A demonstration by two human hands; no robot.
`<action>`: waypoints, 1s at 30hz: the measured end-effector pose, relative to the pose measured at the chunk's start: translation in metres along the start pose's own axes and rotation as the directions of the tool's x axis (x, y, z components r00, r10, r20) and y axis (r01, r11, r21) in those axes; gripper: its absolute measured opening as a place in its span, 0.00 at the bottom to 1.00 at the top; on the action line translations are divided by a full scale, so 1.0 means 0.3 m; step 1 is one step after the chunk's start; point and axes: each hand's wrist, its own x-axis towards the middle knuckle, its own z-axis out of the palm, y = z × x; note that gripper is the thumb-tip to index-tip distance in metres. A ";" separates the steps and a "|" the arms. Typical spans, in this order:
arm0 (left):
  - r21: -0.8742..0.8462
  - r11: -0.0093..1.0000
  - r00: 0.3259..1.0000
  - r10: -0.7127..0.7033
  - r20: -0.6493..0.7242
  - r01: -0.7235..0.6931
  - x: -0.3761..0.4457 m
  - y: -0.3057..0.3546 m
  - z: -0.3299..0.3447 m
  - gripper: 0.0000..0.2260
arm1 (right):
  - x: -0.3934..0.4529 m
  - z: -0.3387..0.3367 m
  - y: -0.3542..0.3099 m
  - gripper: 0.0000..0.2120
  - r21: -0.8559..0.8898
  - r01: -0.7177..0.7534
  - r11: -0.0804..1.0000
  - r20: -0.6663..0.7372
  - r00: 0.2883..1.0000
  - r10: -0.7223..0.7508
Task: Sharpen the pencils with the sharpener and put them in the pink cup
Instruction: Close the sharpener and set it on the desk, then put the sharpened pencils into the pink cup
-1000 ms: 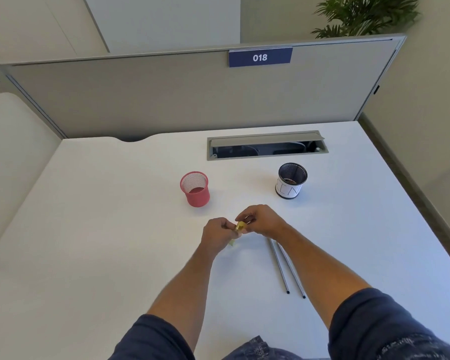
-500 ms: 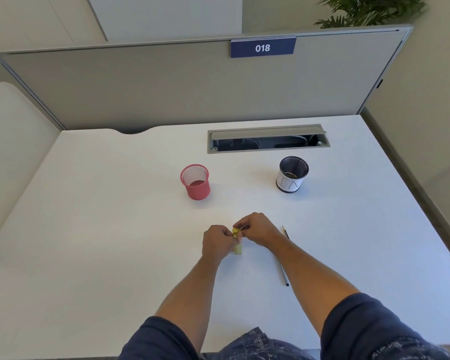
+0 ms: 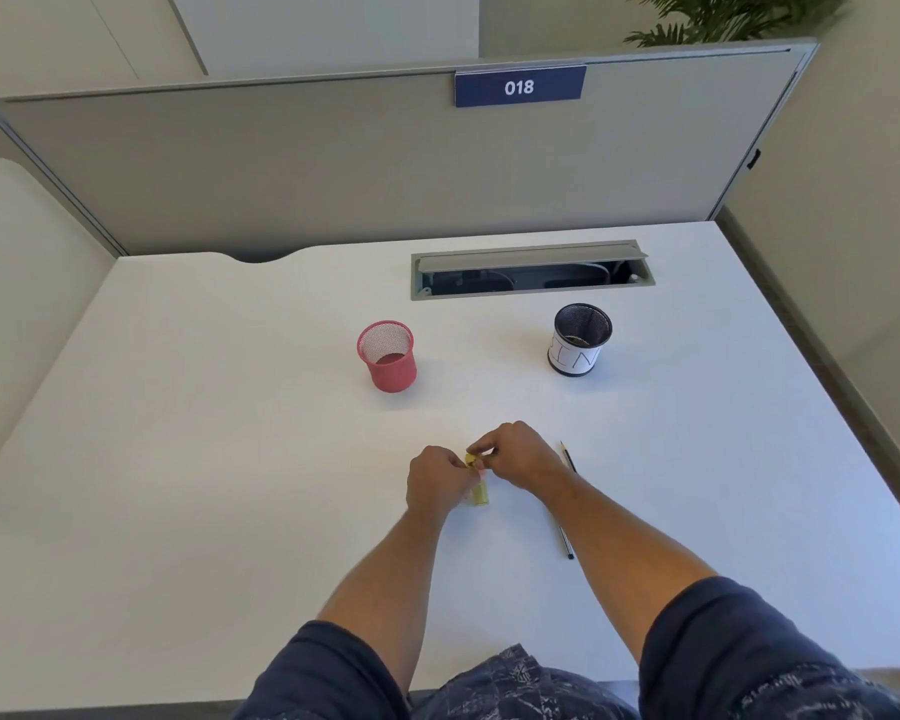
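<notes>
Both bare forearms reaching forward from dark rolled sleeves, converging near the middle of the view. Left hand (image 3: 434, 483) knuckles-up with fingers curled, gripping the yellow sharpener (image 3: 478, 492) against its inner side. Right hand (image 3: 516, 456) just beside it, nearly touching, fingers bent and pinching at the sharpener's top, perhaps on a small piece held there, though the fingertips hide it.

"018" on blue sign (image 3: 519, 86) atop partition (image 3: 333, 163).
</notes>
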 end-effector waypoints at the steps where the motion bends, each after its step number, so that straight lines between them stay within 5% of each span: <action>1: 0.002 1.000 1.000 -0.003 -0.004 0.003 0.001 -0.002 0.002 0.13 | -0.001 -0.002 -0.002 0.11 -0.011 0.007 1.000 0.006 1.000 -0.007; 12: 0.009 1.000 0.998 0.017 -0.068 -0.017 0.001 0.015 0.010 0.14 | -0.012 -0.068 0.035 0.15 -0.010 -0.052 0.999 -0.012 0.999 0.052; 16: 0.014 0.999 0.991 0.049 -0.125 -0.048 -0.008 0.050 0.031 0.11 | -0.016 -0.126 0.067 0.08 -0.049 -0.094 0.994 -0.073 0.993 0.091; 30: 0.147 0.984 0.994 0.092 0.063 -0.100 -0.053 0.187 0.221 0.15 | -0.058 -0.177 0.138 0.07 -0.153 -0.336 0.929 -0.169 0.935 0.311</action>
